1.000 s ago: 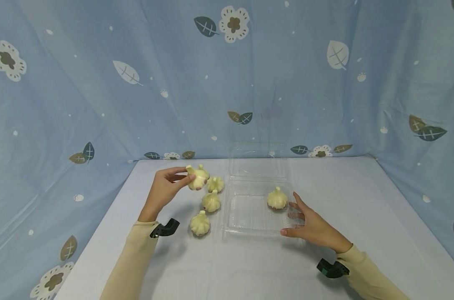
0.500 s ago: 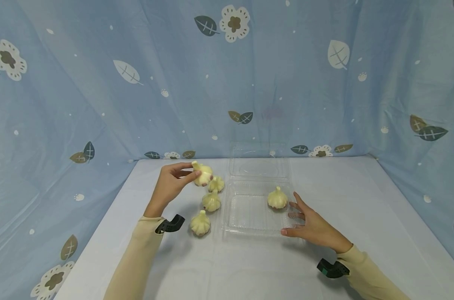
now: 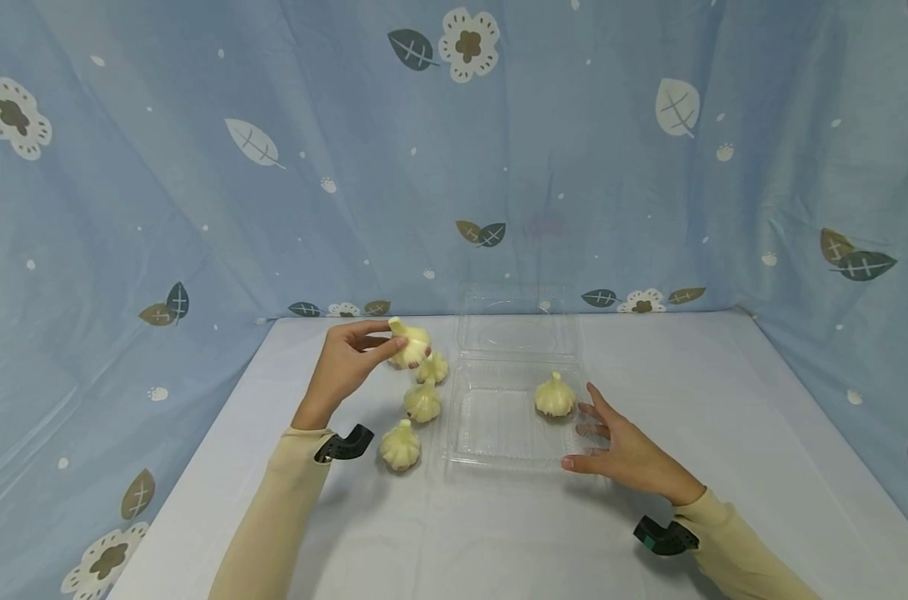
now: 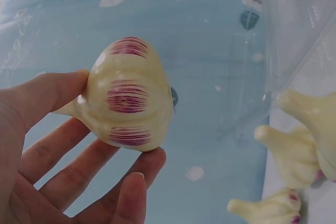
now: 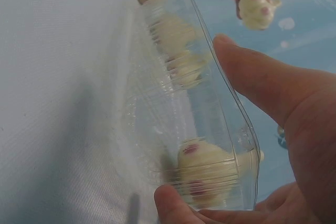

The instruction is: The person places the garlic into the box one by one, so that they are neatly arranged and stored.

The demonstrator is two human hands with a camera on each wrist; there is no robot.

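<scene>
My left hand [image 3: 341, 367] pinches a pale garlic bulb [image 3: 415, 348] between thumb and fingers, above the back left of the table. In the left wrist view, purple streaks mark the held garlic bulb [image 4: 127, 95]. Spread around the near right corner of a clear plastic clamshell box [image 3: 491, 460], my right hand [image 3: 626, 454] rests its fingers against the side. The right wrist view puts its thumb [image 5: 252, 72] at the box rim. One garlic bulb [image 3: 555, 397] stands upright inside, at the right.
Left of the box, several garlic bulbs stand in a loose row, among them a middle bulb [image 3: 422, 403] and a near bulb [image 3: 400, 447]. The raised lid [image 3: 517, 333] leans back toward a blue patterned curtain [image 3: 334, 150]. A white cloth covers the table [image 3: 499, 542].
The left hand has carried its garlic bulb slightly right and back, and now covers the rearmost bulb behind it. My right hand and the box have stayed put.
</scene>
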